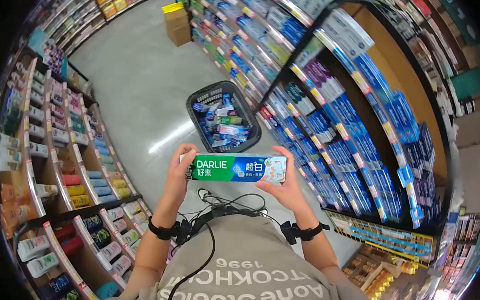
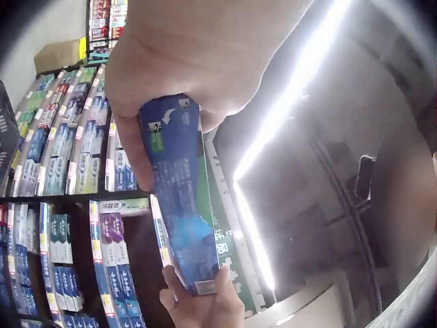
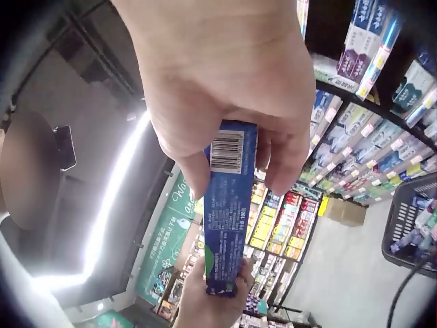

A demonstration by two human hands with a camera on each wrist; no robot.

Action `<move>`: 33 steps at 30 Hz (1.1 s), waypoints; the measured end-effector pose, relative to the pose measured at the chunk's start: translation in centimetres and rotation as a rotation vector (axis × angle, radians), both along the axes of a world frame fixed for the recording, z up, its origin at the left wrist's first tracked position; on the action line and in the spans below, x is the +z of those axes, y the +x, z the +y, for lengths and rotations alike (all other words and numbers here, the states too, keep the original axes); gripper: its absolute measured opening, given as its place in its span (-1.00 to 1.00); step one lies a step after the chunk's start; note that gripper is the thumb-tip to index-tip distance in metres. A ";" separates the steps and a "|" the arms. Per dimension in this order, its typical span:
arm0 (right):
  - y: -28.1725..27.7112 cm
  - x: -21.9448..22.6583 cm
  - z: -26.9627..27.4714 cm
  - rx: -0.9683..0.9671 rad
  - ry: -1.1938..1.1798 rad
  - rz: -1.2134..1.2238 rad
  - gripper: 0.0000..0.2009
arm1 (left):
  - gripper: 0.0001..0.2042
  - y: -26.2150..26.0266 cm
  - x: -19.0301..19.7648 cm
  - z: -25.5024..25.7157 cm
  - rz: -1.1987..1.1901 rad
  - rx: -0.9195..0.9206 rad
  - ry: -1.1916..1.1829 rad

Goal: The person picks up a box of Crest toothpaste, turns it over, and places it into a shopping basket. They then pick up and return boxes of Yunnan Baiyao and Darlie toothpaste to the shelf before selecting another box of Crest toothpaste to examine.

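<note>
A green and blue DARLIE toothpaste box (image 1: 233,168) is held level in front of the body, its printed front facing up in the head view. My left hand (image 1: 184,166) grips its left end between thumb and fingers. At the other end, my right hand (image 1: 286,181) pinches the box the same way. The right wrist view shows a barcode on the box's blue side (image 3: 229,198) near the right hand (image 3: 232,102). In the left wrist view the blue side (image 2: 181,191) runs from the left hand (image 2: 184,75) down to the right fingertips.
Beyond the box, a dark shopping basket (image 1: 195,122) full of toothpaste boxes and packs stands on the grey floor (image 1: 129,77). Toothpaste shelves (image 1: 330,109) line the right; shelves of bottles (image 1: 74,156) line the left. A cardboard box (image 1: 177,28) stands farther along the aisle. Black cables (image 1: 212,242) hang at the waist.
</note>
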State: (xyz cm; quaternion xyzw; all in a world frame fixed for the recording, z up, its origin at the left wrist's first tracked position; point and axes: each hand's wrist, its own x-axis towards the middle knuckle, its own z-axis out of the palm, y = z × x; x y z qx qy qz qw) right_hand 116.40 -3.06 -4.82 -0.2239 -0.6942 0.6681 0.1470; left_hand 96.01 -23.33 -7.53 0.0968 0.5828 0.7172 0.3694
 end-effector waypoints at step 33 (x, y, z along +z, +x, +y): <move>-33.9 -1.8 -10.5 0.448 -0.316 0.046 -0.11 | -0.79 -23.9 1.9 -17.3 0.052 0.443 -0.094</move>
